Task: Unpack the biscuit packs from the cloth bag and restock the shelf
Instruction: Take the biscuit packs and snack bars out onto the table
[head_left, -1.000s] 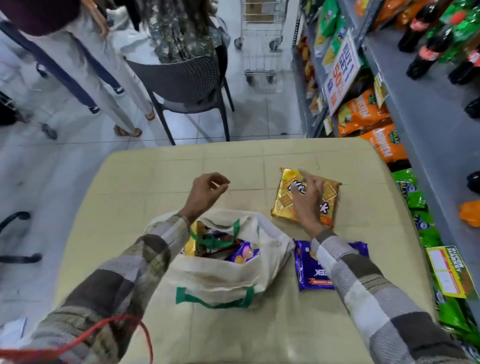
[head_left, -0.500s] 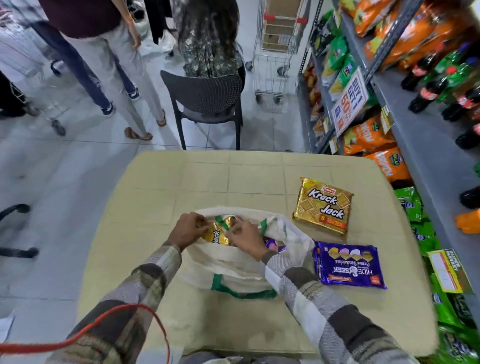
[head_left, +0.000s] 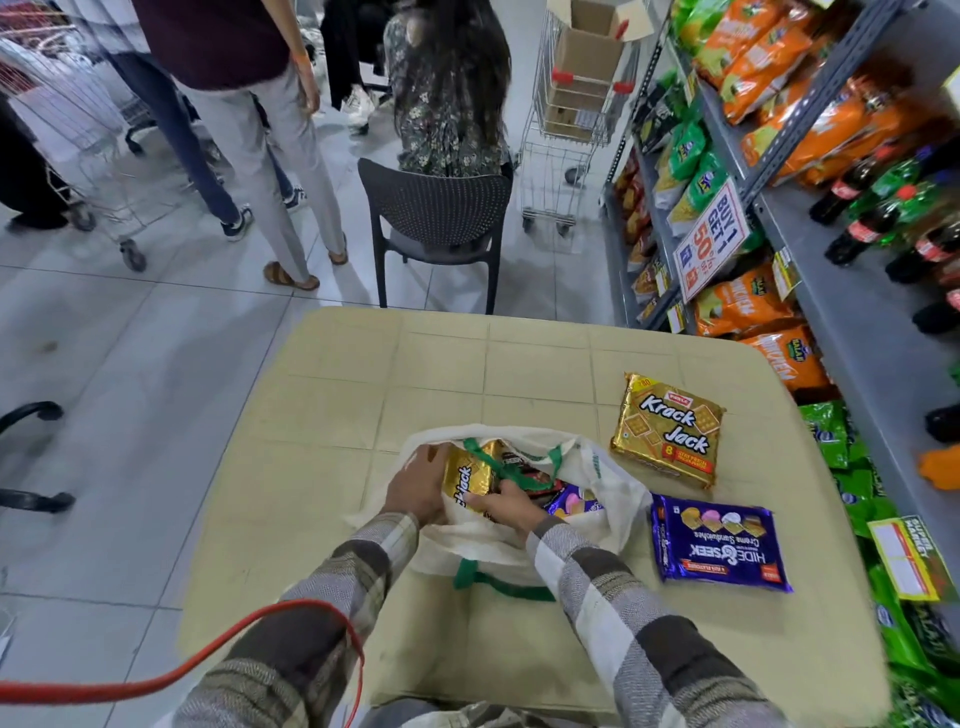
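Observation:
A white cloth bag with green handles lies open on the beige table. Inside it stands a gold Krack Jack pack, with a purple pack and dark packs beside it. My left hand holds the bag's left rim against the gold pack. My right hand reaches into the bag and grips the gold pack's lower edge. A second gold Krack Jack pack and a purple Hide & Seek pack lie flat on the table to the right of the bag.
A grey shelf unit with snack bags and drink bottles runs along the right. Beyond the table a person sits on a dark chair, people stand at the left, and a shopping cart holds a box. A red cable crosses my left sleeve.
My right hand left the Krack Jack pack on the table and moved into the bag. My left hand dropped to the bag's rim. The gold pack inside now sticks up higher.

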